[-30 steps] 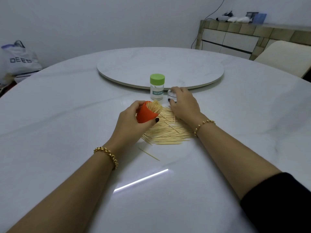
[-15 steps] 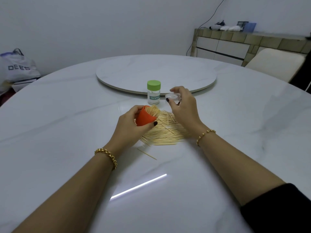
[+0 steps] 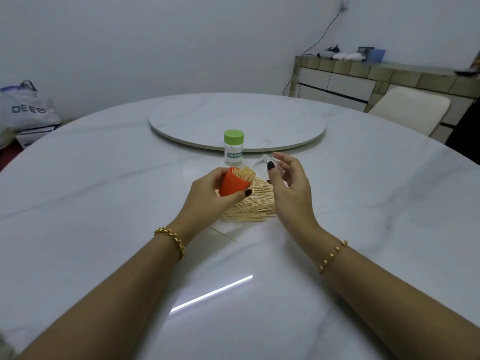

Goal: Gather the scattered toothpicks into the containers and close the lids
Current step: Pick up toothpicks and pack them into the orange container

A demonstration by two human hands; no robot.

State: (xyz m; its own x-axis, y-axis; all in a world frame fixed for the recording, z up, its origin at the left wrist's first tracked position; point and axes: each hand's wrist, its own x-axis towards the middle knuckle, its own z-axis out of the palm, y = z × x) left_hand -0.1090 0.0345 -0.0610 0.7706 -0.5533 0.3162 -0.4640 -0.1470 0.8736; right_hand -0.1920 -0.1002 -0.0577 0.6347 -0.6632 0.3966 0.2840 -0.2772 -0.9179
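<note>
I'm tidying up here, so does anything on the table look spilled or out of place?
Yes. A heap of toothpicks lies spilled on the table in front of the green-lidded jar, which stands upright and closed. One stray toothpick lies apart from the heap, nearer you.

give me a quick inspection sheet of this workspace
surface: white marbled table, turntable at centre
job's things: toothpick pile loose; green-lidded jar upright, closed; one stray toothpick
clutter: nothing seen
grips: left hand holds orange cup full of toothpicks; right hand pinches clear container
cables: wall cable behind
surroundings: sideboard, chair, bag
</note>
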